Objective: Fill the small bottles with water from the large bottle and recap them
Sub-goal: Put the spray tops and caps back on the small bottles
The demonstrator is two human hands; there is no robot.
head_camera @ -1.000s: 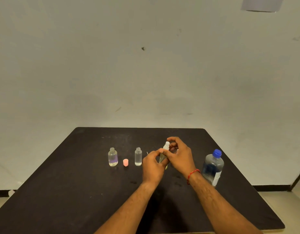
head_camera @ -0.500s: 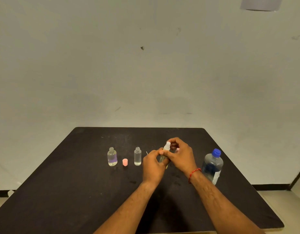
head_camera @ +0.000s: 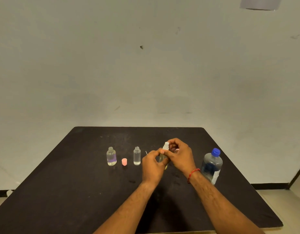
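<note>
Left hand (head_camera: 152, 166): fingers curled tight around the body of a small bottle (head_camera: 163, 158), thumb pressed across its front near the shoulder.
Right hand (head_camera: 180, 155): fingers bent in over the white cap (head_camera: 166, 145) at the bottle's top, fingertips pinching it; a red thread band (head_camera: 193, 173) sits on the wrist.
Held bottle: roughly upright, tilted slightly, at the middle of the table (head_camera: 61, 191); whether its base touches the surface cannot be told.
Cap seating: too small to tell whether it is fully on.
Open slim bottle (head_camera: 137, 156): stands at 9 o'clock from the hands, uncapped, clear liquid inside.
Pink cap (head_camera: 124, 162): on the table just beside the slim bottle, at its 9 o'clock.
Purple-banded bottle (head_camera: 111, 156): further toward 9 o'clock, upright, uncapped, clear liquid inside.
Large bottle (head_camera: 211, 166): at 3 o'clock from the hands, upright, blue cap on, just beside the right wrist.
Thin white stick (head_camera: 146, 152): between the slim bottle and the left hand; what it is cannot be told.
</note>
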